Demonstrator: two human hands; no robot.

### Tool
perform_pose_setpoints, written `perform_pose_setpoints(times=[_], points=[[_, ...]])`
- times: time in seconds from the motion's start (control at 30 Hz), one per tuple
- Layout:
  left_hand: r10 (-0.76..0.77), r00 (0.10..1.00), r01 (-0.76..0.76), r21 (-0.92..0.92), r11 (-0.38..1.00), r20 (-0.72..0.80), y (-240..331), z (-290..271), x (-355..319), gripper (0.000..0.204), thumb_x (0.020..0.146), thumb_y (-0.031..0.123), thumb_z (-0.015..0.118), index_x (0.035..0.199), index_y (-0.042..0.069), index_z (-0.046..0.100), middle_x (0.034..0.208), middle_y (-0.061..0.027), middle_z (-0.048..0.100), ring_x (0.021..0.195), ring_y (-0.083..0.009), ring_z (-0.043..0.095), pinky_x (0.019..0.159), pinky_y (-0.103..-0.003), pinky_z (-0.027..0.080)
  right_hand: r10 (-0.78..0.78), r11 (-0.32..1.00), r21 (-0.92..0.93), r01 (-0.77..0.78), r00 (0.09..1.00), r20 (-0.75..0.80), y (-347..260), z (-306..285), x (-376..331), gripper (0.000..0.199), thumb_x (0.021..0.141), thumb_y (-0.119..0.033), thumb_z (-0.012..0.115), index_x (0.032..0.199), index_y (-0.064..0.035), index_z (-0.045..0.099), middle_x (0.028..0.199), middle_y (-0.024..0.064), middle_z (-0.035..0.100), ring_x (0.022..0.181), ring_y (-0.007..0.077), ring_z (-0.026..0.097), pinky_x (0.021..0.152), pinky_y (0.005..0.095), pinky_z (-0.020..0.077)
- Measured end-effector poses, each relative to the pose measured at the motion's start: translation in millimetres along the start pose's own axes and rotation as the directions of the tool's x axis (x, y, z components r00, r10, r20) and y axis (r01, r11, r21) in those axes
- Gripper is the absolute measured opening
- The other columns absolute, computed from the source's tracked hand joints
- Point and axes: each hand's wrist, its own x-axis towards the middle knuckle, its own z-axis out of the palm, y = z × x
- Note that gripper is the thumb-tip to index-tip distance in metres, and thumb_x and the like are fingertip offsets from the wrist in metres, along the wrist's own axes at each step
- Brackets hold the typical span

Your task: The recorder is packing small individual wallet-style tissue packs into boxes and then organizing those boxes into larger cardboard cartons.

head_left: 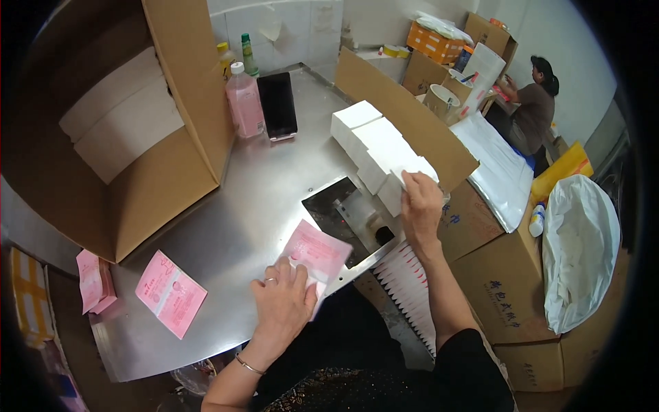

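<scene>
My left hand (285,295), with a ring and a bracelet, grips a pink printed packet (317,248) at the front edge of the metal table. White material shows at the packet's near end, beneath my fingers. My right hand (421,202) reaches to the near end of a row of white folded paper tissues (374,147), fingers closed on the end of the row. Left of my left hand lies a pile of flat pink printed packets (171,294). A second pink stack (95,281) sits at the table's left corner.
A large open carton (165,175) with white stacks stands at left. Behind are a pink bottle (245,103) and a propped dark phone (277,104). A rectangular opening (350,213) cuts the metal table (274,185). Cartons (504,288) stand at right; a person (535,106) sits beyond.
</scene>
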Motion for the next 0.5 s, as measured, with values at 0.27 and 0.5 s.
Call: perform_pose_setpoints(times=[0.27, 0.5], points=[[0.033, 0.996, -0.049, -0.2, 0.979, -0.081, -15, 6, -4, 0.044, 0.08, 0.037, 0.075, 0.108, 0.003, 0.065, 0.11, -0.0167, 0.058, 0.087, -0.03, 0.054, 0.064, -0.039, 0.043, 0.149, 0.976, 0.176, -0.125, 0.98, -0.132, 12, -29, 24, 0.038, 0.077, 0.002, 0.066, 0.114, -0.0063, 0.071, 0.104, 0.0108, 0.066, 0.105, 0.0317, 0.061, 0.091, 0.0428, 0.0463], [0.004, 0.984, -0.048, -0.243, 0.969, -0.179, -14, 16, -1, 0.044, 0.079, 0.035, 0.076, 0.108, 0.004, 0.065, 0.11, -0.0164, 0.057, 0.087, -0.0299, 0.053, 0.069, -0.039, 0.042, 0.007, 1.0, -0.013, -0.008, 1.0, -0.008, 19, 4, -2, 0.03, 0.078, -0.007, 0.072, 0.108, -0.0044, 0.07, 0.099, 0.011, 0.062, 0.102, 0.0328, 0.059, 0.089, 0.0462, 0.0449]])
